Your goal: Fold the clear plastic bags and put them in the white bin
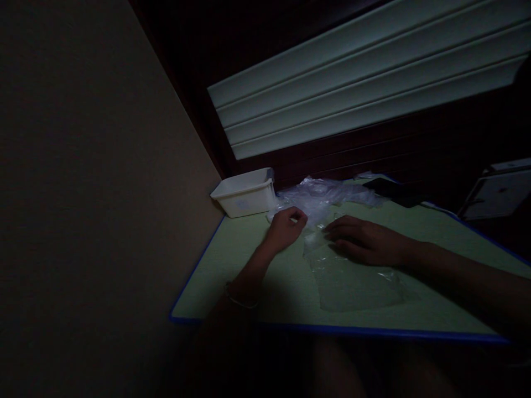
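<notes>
A clear plastic bag point(352, 282) lies flat on the pale green tabletop point(240, 249). Over its upper part rests my right hand point(365, 239), fingers stretched toward the left and slightly apart. My left hand point(286, 228) is just left of the bag's top end, its thumb and forefinger curled together in a ring. Whatever is between those fingertips, if anything, is too dark and small to make out. Behind both hands spreads a crumpled heap of clear plastic bags point(319, 193).
A white plastic bin point(244, 193) stands at the back left by the wall. At the back right lies a dark flat object point(394, 190). The table has a blue edge point(332, 330). Beyond it rises a dark panel with pale slats point(352, 83). The room is dim.
</notes>
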Demonstrator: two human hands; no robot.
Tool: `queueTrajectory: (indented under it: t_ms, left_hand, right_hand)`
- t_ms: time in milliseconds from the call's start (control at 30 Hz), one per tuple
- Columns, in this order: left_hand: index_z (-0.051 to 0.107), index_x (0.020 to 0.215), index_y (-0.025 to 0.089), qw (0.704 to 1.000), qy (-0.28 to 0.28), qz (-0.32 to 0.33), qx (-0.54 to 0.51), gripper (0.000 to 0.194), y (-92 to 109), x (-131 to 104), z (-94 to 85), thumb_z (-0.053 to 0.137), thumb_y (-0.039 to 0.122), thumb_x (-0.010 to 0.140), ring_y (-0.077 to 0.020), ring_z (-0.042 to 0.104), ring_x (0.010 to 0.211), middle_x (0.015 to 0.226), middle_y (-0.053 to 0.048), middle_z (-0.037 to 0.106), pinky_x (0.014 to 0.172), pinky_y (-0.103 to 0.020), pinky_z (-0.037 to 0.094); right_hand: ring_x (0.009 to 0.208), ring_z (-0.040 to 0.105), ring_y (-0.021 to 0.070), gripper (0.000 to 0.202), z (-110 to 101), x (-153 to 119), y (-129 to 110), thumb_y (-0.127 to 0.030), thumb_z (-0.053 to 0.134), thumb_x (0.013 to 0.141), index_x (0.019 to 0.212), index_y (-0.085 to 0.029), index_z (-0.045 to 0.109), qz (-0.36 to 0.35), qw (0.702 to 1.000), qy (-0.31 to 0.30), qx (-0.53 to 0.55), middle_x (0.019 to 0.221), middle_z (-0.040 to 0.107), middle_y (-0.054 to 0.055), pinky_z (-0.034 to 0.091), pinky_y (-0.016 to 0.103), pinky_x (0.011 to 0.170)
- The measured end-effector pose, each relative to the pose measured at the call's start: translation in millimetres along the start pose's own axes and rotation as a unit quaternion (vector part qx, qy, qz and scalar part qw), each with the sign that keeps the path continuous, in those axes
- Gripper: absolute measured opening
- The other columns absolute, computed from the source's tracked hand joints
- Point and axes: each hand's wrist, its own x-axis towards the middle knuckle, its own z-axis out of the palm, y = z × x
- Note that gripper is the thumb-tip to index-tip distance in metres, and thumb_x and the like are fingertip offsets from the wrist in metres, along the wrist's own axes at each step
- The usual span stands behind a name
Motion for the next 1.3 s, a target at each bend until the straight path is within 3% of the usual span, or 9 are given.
queueTrajectory:
  t_ms: [233,333,433,667,867,967,1133,1300]
  left_hand:
    - [0.064,0.085,0.015,0.994,-0.079,0.041,-0.06,0.021,7,-8,-3.1,0.059,0.035,0.086,-0.0139,0.061,0.077,0.085,-0.005,0.068,0.074,-0.028,0.048]
    - [0.062,0.089,0.014,0.979,-0.127,0.018,-0.157,0.026,6,-9,-3.1,0.058,0.039,0.087,-0.0148,0.065,0.078,0.087,-0.008,0.07,0.074,-0.029,0.05]
    - [0.061,0.093,0.013,0.967,-0.134,-0.012,-0.218,0.031,3,-9,-2.0,0.051,0.043,0.091,-0.0154,0.067,0.077,0.09,-0.012,0.071,0.073,-0.03,0.051]
    - [0.063,0.095,0.013,0.973,-0.157,-0.015,-0.167,0.029,-10,-8,7.0,0.053,0.039,0.091,-0.0153,0.068,0.081,0.089,-0.011,0.072,0.081,-0.031,0.051]
    - [0.064,0.09,0.012,0.97,-0.18,-0.027,-0.158,0.03,-6,-10,9.2,0.052,0.039,0.091,-0.0158,0.068,0.08,0.086,-0.01,0.072,0.081,-0.031,0.051]
    - [0.065,0.09,0.012,0.969,-0.191,-0.021,-0.158,0.032,-4,-12,7.9,0.052,0.041,0.091,-0.0159,0.069,0.079,0.085,-0.01,0.072,0.08,-0.031,0.052]
    - [0.066,0.091,0.012,0.972,-0.178,-0.01,-0.152,0.031,-3,-13,8.4,0.053,0.04,0.091,-0.0154,0.068,0.077,0.084,-0.009,0.072,0.077,-0.03,0.052]
    - [0.068,0.094,0.015,0.995,-0.079,0.012,-0.053,0.025,-7,-6,9.7,0.053,0.033,0.09,-0.0149,0.066,0.079,0.089,-0.007,0.072,0.076,-0.028,0.051]
  right_hand:
    - [0.096,0.06,0.0263,0.031,-3,0,7,-0.031,0.042,0.093,0.101,-0.013,0.066,0.054,0.998,0.027,-0.033,0.1,0.066,0.014,0.048,0.04,0.086]
    - [0.092,0.061,0.0262,0.032,-3,1,7,-0.032,0.041,0.093,0.099,-0.014,0.067,0.057,0.997,0.026,-0.033,0.097,0.067,0.013,0.048,0.039,0.083]
    - [0.09,0.062,0.026,0.03,-3,1,7,-0.033,0.044,0.092,0.099,-0.017,0.068,0.056,0.997,0.04,-0.021,0.096,0.068,0.012,0.048,0.039,0.082]
    - [0.088,0.062,0.025,0.029,-5,1,7,-0.031,0.044,0.091,0.098,-0.017,0.069,0.062,0.997,0.037,-0.032,0.094,0.069,0.011,0.048,0.037,0.08]
    - [0.077,0.064,0.0228,0.027,-9,0,5,-0.026,0.044,0.088,0.09,-0.016,0.069,0.082,0.994,-0.001,-0.067,0.088,0.07,0.01,0.048,0.033,0.071]
    - [0.08,0.066,0.0229,0.028,-11,-1,7,-0.026,0.043,0.087,0.094,-0.015,0.068,0.097,0.993,0.016,-0.069,0.091,0.071,0.011,0.049,0.033,0.074]
    - [0.084,0.066,0.0244,0.03,-13,-2,22,-0.029,0.043,0.089,0.098,-0.015,0.067,0.17,0.974,0.124,-0.08,0.097,0.071,0.013,0.05,0.035,0.076]
    - [0.096,0.064,0.0283,0.035,-8,-3,48,-0.033,0.044,0.089,0.103,-0.013,0.07,0.181,0.97,0.117,-0.116,0.103,0.07,0.015,0.049,0.039,0.086]
